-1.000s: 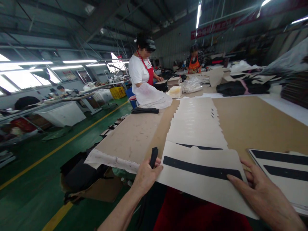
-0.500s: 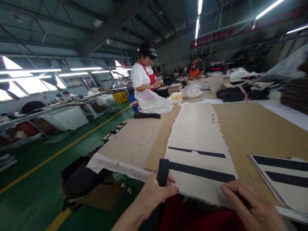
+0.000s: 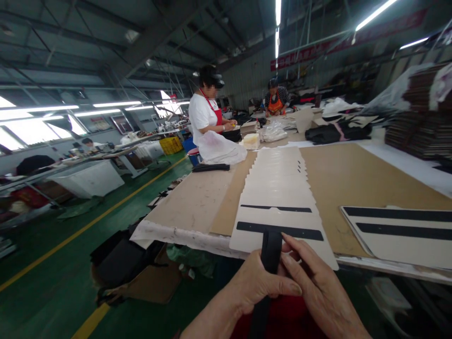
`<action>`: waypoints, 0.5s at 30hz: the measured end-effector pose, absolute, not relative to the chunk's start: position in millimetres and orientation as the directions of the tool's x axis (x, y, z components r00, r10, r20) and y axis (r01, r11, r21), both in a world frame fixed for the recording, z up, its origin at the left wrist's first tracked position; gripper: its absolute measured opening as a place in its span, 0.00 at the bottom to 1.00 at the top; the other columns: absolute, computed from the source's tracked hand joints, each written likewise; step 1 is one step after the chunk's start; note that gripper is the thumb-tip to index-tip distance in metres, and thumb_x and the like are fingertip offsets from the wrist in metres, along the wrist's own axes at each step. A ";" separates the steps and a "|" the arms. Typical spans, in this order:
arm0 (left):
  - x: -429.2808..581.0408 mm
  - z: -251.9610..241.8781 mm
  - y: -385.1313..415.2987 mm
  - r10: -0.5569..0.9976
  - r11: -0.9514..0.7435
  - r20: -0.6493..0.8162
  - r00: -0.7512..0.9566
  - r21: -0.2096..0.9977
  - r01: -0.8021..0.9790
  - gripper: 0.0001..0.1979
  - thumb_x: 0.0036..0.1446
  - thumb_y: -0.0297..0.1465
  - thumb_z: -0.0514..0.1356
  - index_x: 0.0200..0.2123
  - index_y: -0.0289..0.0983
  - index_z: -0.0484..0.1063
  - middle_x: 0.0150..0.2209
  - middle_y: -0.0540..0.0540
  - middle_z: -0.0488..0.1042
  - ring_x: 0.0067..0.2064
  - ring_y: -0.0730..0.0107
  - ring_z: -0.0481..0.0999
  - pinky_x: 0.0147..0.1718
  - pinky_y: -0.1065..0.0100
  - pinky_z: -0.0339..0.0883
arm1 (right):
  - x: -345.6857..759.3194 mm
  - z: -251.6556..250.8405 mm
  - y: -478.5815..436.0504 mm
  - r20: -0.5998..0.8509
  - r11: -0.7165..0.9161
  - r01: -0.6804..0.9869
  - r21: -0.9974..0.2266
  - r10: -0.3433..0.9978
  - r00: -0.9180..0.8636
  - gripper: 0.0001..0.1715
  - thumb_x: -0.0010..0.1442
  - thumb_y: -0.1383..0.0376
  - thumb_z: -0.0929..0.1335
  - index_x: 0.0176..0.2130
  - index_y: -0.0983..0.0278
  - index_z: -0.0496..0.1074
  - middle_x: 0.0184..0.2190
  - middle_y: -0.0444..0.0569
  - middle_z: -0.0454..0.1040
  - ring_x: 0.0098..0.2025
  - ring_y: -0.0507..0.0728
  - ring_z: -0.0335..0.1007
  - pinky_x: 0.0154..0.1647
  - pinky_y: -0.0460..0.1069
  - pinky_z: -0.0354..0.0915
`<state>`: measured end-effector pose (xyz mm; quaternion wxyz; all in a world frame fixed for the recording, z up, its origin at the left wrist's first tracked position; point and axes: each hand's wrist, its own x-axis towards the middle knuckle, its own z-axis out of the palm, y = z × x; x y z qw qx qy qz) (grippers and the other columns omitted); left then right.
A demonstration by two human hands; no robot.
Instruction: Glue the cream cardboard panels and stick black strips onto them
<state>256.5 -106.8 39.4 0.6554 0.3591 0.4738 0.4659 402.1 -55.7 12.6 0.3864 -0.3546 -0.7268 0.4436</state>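
Closest in, the black strips [image 3: 271, 254] are held upright as a narrow bundle in front of the near table edge, with the lower end hanging below the left hand [image 3: 254, 280] over something red. Pretty light stuff, by the look of it: thin, bendy, probably soft like cloth or fake leather, so nothing fragile, though a loose bundle could easily slip out of line. Best gripped flat across the width, around the middle, with the top edges left free to be picked at. That's about how it's held now: the left hand is clamped on the bundle, thumb across the front. The right hand [image 3: 312, 273] is half curled, fingertips up against the bundle's right edge; whether a strip is actually pinched there can't be made out. Just beyond, pale boards [image 3: 273, 183] are laid overlapping in a long row on the table [image 3: 339, 174], with a dark band [image 3: 278, 230] seen across the nearest one. Off to the right, more banded boards are piled. Further back, another dark pile [image 3: 212, 167] is left by some white plastic [image 3: 222, 149], near a co-worker in a red apron [image 3: 219, 115].
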 end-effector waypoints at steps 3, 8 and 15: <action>262.2 39.2 -111.2 0.947 0.320 -0.314 0.061 0.922 -0.218 0.22 0.34 0.32 0.76 0.35 0.32 0.77 0.20 0.57 0.64 0.21 0.82 0.57 0.19 0.73 0.45 | 409.3 9.3 -60.0 0.350 0.439 0.163 -0.884 0.851 -0.393 0.21 0.66 0.53 0.64 0.55 0.55 0.72 0.53 0.50 0.73 0.51 0.57 0.72 0.51 0.50 0.70; 263.8 34.3 -108.7 0.945 0.317 -0.326 0.001 0.919 -0.235 0.20 0.34 0.34 0.76 0.28 0.34 0.73 0.20 0.58 0.62 0.20 0.83 0.55 0.18 0.73 0.44 | 409.6 9.9 -62.5 0.295 0.303 -0.025 -0.953 0.905 -0.307 0.11 0.60 0.55 0.70 0.38 0.58 0.76 0.40 0.49 0.75 0.40 0.57 0.73 0.40 0.47 0.72; 255.2 19.0 -98.6 0.949 0.315 -0.302 0.092 0.931 -0.187 0.23 0.39 0.36 0.74 0.39 0.32 0.77 0.22 0.55 0.66 0.21 0.81 0.60 0.19 0.75 0.51 | 390.1 -3.3 -60.2 -0.059 -0.320 -0.289 -0.902 0.757 -0.651 0.15 0.58 0.51 0.72 0.36 0.60 0.77 0.31 0.46 0.73 0.30 0.56 0.71 0.30 0.49 0.71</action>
